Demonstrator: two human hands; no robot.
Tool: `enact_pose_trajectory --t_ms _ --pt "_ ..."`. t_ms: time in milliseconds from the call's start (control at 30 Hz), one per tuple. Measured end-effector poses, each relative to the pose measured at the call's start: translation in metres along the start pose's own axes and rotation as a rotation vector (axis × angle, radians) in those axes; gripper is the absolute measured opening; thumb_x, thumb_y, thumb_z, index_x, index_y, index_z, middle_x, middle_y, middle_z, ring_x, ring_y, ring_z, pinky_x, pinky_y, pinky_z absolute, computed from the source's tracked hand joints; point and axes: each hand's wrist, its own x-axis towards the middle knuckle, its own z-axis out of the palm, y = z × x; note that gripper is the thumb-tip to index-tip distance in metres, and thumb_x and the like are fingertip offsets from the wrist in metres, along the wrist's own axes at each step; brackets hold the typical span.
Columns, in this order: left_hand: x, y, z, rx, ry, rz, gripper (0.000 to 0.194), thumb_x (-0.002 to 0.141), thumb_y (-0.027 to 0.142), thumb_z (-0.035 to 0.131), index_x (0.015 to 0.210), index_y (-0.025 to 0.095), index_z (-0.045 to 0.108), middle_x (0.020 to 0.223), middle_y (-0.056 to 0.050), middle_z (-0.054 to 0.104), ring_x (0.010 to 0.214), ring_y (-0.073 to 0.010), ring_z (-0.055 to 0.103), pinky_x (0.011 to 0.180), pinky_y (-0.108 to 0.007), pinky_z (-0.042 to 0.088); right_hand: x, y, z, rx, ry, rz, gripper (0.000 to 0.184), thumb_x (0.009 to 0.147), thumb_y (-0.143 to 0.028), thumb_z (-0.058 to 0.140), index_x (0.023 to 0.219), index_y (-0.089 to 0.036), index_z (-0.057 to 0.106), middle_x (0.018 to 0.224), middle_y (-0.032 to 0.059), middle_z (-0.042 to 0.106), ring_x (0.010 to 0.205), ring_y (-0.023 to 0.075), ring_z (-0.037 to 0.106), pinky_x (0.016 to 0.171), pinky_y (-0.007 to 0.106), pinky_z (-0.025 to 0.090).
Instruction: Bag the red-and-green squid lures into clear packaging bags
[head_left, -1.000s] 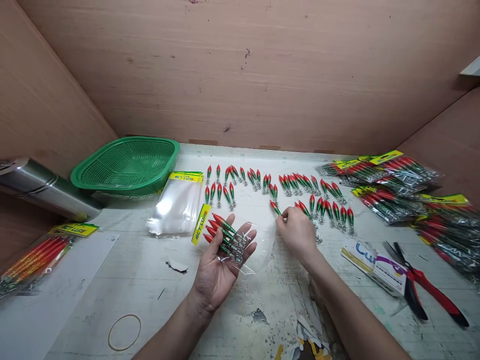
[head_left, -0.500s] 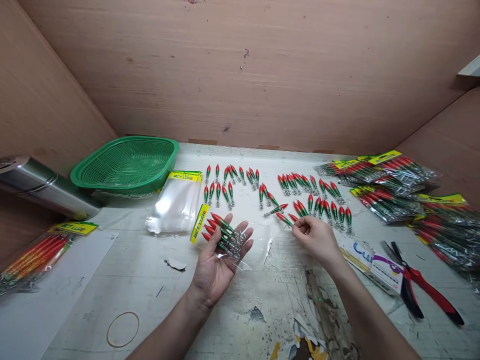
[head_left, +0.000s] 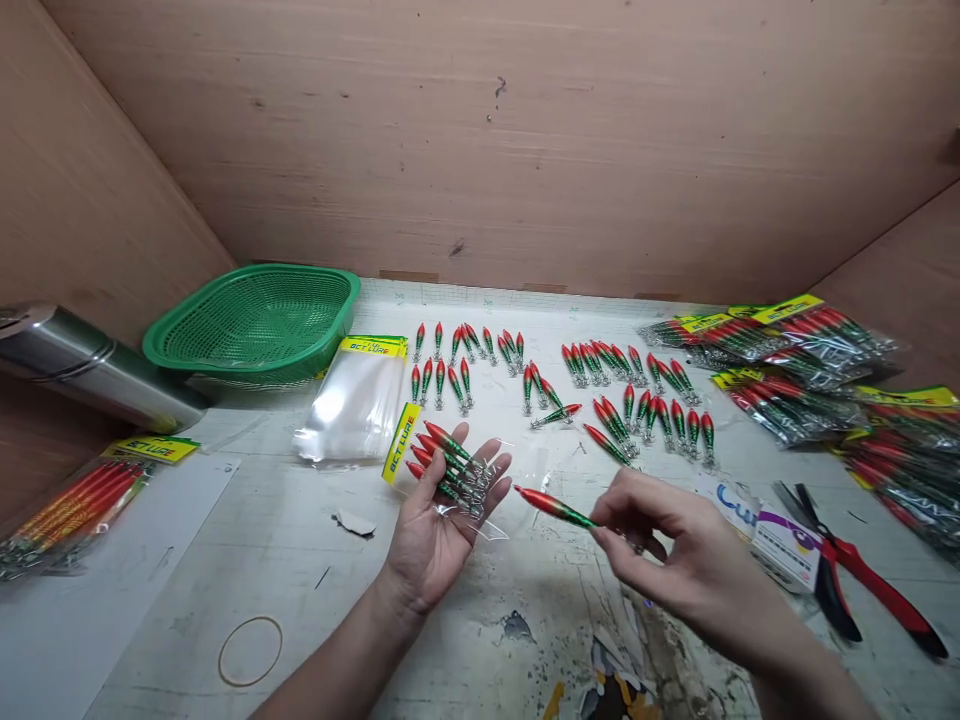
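My left hand (head_left: 435,535) is closed on a clear plastic bag (head_left: 448,470) with a yellow header card; several red-and-green squid jigs lie inside it, hooks towards my fingertips. Between the thumb and fingers of my right hand (head_left: 667,550) is one more squid jig (head_left: 556,507), gripped by its hook end. Its red tip points left, at the mouth of the bag, and stays apart from it. Several loose squid jigs (head_left: 607,440) lie in rows on the table beyond both hands.
A stack of bags (head_left: 352,405) lies left of the loose jigs, by a green basket (head_left: 251,325). Filled packs (head_left: 795,400) are piled at right. Red-handled pliers (head_left: 862,575) lie beside a small box (head_left: 784,545). A steel flask (head_left: 105,365) and rubber band (head_left: 250,650) are at left.
My right hand has lifted one squid jig from the row and drawn it back towards me, near the bag. My left hand has stayed almost still with the bag.
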Motion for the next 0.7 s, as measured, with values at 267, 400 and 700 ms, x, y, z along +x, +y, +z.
enact_pose_trajectory --t_ms 267,400,700 --pt "-0.002 -0.010 0.001 0.029 -0.015 -0.020 0.043 0.095 0.026 0.044 0.137 0.017 0.043 0.109 -0.013 0.071 0.104 -0.0235 0.066 0.097 -0.046 0.049 0.021 -0.014 0.050 -0.310 0.300 -0.190 0.007 0.088 -0.015 0.050 0.085 -0.019 0.055 0.078 0.0008 0.051 0.059 0.0100 0.048 0.054 0.022 0.041" --pt "-0.001 -0.011 0.002 0.009 -0.010 -0.012 0.043 0.095 0.026 0.044 0.137 0.014 0.043 0.109 -0.014 0.071 0.107 -0.0250 0.065 0.098 -0.046 0.048 0.023 -0.014 0.061 -0.197 0.369 -0.143 0.002 0.088 -0.017 0.055 0.090 -0.018 0.055 0.082 0.0013 0.052 0.057 0.0083 0.049 0.052 0.021 0.043" --pt "0.001 -0.007 -0.001 0.004 0.002 -0.031 0.036 0.094 0.032 0.046 0.123 0.012 0.053 0.114 -0.015 0.069 0.105 -0.0260 0.066 0.092 -0.038 0.053 0.008 -0.011 0.063 0.181 0.350 0.009 0.008 0.086 -0.019 0.059 0.094 -0.020 0.060 0.086 0.0024 0.056 0.073 0.0126 0.059 0.063 0.025 0.053"
